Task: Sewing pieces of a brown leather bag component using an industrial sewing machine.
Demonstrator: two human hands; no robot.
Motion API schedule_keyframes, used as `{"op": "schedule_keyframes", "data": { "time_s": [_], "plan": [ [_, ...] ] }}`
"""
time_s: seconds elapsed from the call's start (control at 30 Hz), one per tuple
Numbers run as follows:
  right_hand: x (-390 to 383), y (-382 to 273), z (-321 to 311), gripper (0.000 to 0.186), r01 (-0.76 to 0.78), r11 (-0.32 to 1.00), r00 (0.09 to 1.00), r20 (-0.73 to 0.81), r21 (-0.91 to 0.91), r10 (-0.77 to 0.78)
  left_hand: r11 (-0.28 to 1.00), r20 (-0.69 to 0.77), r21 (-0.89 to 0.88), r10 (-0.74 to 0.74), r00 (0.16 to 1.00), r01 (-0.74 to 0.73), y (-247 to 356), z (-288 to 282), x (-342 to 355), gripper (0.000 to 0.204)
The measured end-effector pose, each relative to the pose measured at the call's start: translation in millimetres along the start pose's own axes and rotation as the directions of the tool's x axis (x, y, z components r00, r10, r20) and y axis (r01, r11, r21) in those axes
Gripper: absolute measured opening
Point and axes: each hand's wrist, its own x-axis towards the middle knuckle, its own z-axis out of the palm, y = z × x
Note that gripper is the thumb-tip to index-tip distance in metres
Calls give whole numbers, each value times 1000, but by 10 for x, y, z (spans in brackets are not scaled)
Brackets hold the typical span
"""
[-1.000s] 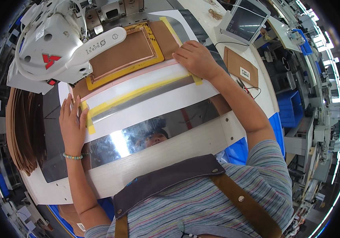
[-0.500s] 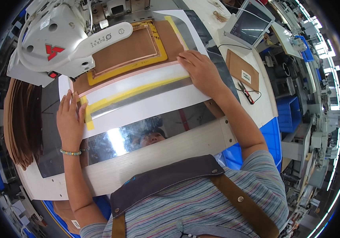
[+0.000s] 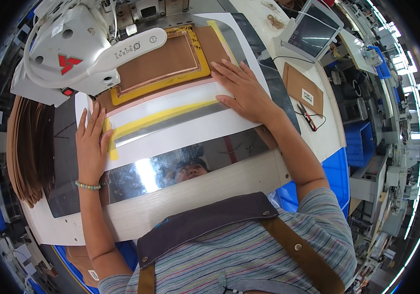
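Observation:
A brown sheet (image 3: 210, 44) lies under the sewing machine's yellow clamp frame (image 3: 201, 71), with a pinkish edge on its near side. Beneath it is a white sheet (image 3: 180, 128) with strips of yellow tape (image 3: 166, 117). My left hand (image 3: 91, 147) rests flat at the left side, fingertips by the brown sheet's left corner and thumb beside a tape strip. My right hand (image 3: 246, 95) lies spread over the brown sheet's right front corner and the white sheet. Neither hand grips anything that shows.
The white machine head (image 3: 68, 54) overhangs the far left. A stack of brown pieces (image 3: 26, 147) stands at the left edge. To the right are a control screen (image 3: 313, 32), a labelled brown piece (image 3: 303, 88), red-handled snips (image 3: 309, 118) and blue bins (image 3: 357, 142).
My right hand has spread its fingers and slid slightly left over the sheet's corner. My left hand keeps its place at the left corner. The whole view has shifted slightly.

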Motion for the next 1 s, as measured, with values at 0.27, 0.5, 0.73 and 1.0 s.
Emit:
{"op": "schedule_keyframes", "data": {
  "time_s": [0.27, 0.5, 0.73, 1.0],
  "plan": [
    [-7, -3, 49, 74, -91, 996, 995, 50, -18, 91, 999, 7, 7, -39, 999, 39, -16, 44, -4, 54],
    [-77, -14, 9, 71, -129, 991, 991, 43, -16, 130, 1000, -11, -13, -21, 1000, 21, -35, 43, -12, 54],
    [-126, 56, -46, 63, -148, 989, 983, -115, -28, 144, 1000, -13, -16, -27, 1000, 27, -17, 28, -6, 53],
    [-117, 28, -38, 56, -156, 988, 988, 6, -19, 156, 999, -24, -3, -48, 999, 48, -39, 16, -19, 52]
  ]
}}
